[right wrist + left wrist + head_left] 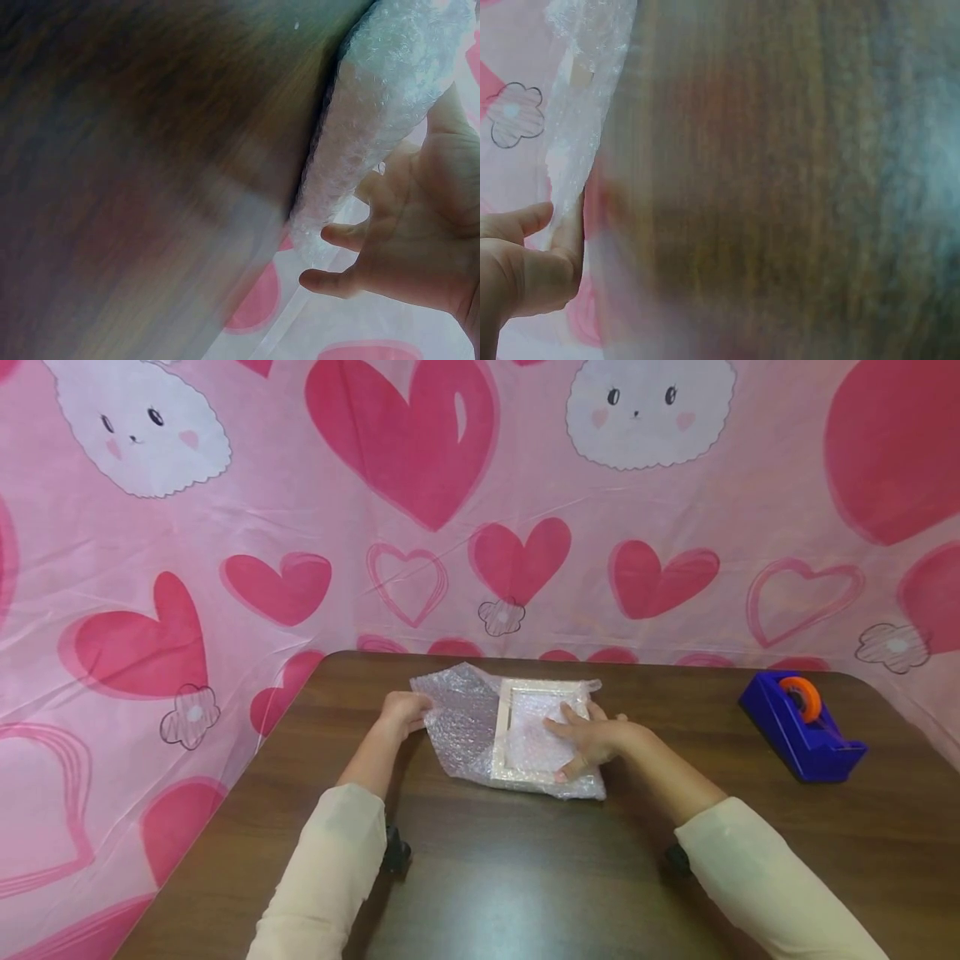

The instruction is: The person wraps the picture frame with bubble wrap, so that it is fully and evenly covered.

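Note:
A pale picture frame (504, 727) lies on the table, its right part folded under clear bubble wrap (465, 718). The loose left flap of the wrap spreads out beyond the frame's left side. At that flap's outer edge my left hand (405, 712) pinches the plastic; in the left wrist view the thumb and fingers of the left hand (536, 262) meet at the sheet's edge. With fingers spread, my right hand (592, 741) rests on the wrapped right part of the frame. The right wrist view shows the right hand (420, 217) beside the bubble wrap (375, 112).
A blue tape dispenser (806, 731) with an orange-cored roll (801, 696) stands at the right of the brown wooden table (480, 877). Behind the table and along its left side hangs a pink cloth (360, 485) printed with hearts.

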### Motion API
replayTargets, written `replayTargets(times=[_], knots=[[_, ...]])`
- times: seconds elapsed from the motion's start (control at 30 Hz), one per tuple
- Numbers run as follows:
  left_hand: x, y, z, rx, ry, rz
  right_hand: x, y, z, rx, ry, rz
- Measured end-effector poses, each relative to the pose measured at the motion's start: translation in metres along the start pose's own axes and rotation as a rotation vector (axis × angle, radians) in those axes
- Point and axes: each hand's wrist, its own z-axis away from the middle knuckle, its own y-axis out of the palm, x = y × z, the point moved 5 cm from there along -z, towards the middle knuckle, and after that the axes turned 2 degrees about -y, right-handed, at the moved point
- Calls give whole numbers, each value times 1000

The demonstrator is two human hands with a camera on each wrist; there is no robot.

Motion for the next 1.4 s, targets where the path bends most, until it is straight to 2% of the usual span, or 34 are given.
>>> replayTargets(times=[0.27, 0.5, 0.6, 0.7, 0.83, 0.93, 1.07, 1.23, 1.4], knots=[[-12, 9, 8, 47, 81, -6, -1, -1, 2, -8, -8, -8], [-28, 18, 19, 43, 167, -83, -2, -1, 2, 2, -6, -22], [-36, 24, 24, 13, 217, -145, -3, 0, 2, 5, 0, -24], [-45, 31, 31, -44, 286, -263, -3, 0, 2, -1, -1, -18], [-58, 41, 42, -124, 404, -479, -4, 1, 1, -11, -2, -2], [-67, 50, 49, -150, 495, -599, -4, 1, 1, -14, -2, 5], [-76, 63, 54, -166, 580, -647, -3, 1, 0, -20, -7, -8], [-84, 78, 58, -176, 641, -682, -2, 2, 0, -12, -2, -9], [-87, 94, 64, -151, 640, -682, -2, 3, -1, -4, 6, -6]])
